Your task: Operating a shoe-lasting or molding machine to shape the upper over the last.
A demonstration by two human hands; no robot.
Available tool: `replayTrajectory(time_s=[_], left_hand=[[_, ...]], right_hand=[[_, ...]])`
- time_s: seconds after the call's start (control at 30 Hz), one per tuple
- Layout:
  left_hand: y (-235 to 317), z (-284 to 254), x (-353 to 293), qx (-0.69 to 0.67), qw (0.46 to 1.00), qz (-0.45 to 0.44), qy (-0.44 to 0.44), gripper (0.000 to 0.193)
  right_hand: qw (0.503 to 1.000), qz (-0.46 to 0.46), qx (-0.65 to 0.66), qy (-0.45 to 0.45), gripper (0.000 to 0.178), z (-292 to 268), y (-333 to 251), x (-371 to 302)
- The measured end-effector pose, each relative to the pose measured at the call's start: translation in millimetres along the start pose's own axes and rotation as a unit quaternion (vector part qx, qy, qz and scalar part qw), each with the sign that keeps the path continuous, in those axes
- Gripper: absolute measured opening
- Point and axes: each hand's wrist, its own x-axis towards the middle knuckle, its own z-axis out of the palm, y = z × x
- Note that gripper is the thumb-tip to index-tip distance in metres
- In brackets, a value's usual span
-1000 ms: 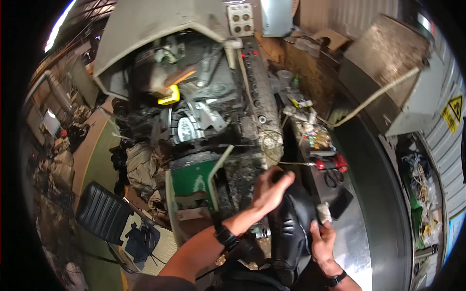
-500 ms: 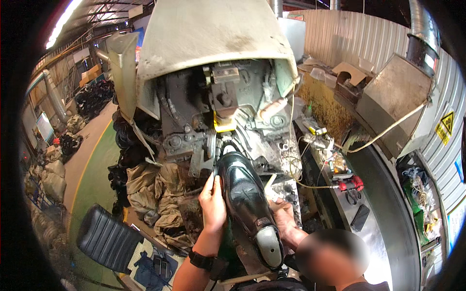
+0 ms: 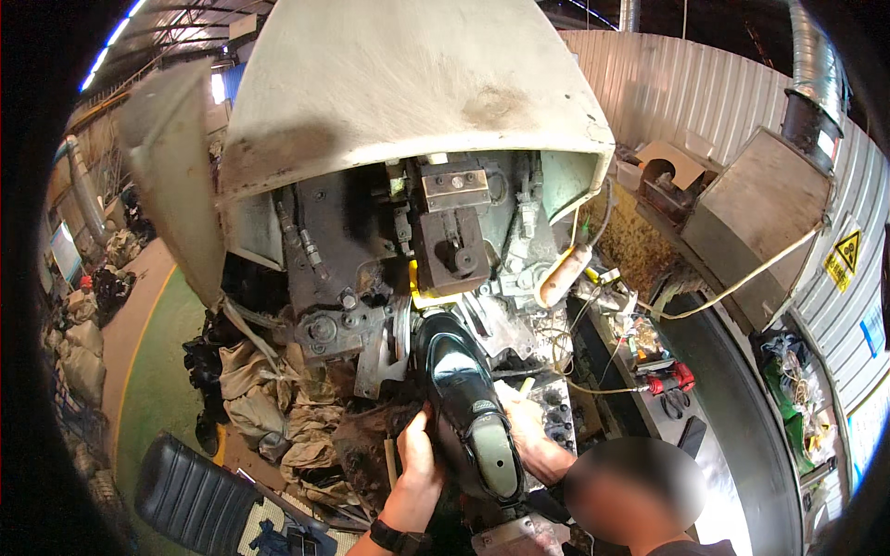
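A black leather shoe (image 3: 454, 371) on a grey-green last (image 3: 495, 459) lies lengthwise in front of me, its toe up against the machine's metal jaws below a yellow part (image 3: 431, 299). My left hand (image 3: 420, 456) is closed along the shoe's left side, with the thumb showing and the other fingertips hidden. On the right side, my right hand (image 3: 528, 428) grips the shoe near its middle, its fingers partly hidden. Above the toe hangs a dark metal block (image 3: 450, 250) of the machine, under a large cream hood (image 3: 417, 93).
Left of the machine lie crumpled tan cloths (image 3: 269, 398) and a black padded chair (image 3: 195, 491). A red-handled tool (image 3: 669, 378) and a black phone-like object (image 3: 687, 435) rest on the bench at right. A loose cable (image 3: 732, 292) and a wooden-handled tool (image 3: 563, 278) hang near the machine.
Both hands have pushed the shoe forward, so its toe is deeper under the machine's yellow part. My view has moved closer to the machine, which looks larger.
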Motion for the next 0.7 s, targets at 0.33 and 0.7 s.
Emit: replayTrajectory(time_s=[0.33, 0.7], left_hand=[[7.7, 8.8, 8.9, -0.011, 0.999, -0.053, 0.008, 0.035], [-46.7, -44.5, 69.6, 0.062, 0.979, 0.143, 0.132, 0.020]], right_hand=[[0.998, 0.052, 0.022, 0.024, 0.012, 11.7, -9.2, 12.7], [0.997, 0.072, 0.001, -0.020, 0.017, -30.5, 28.9, 55.9]])
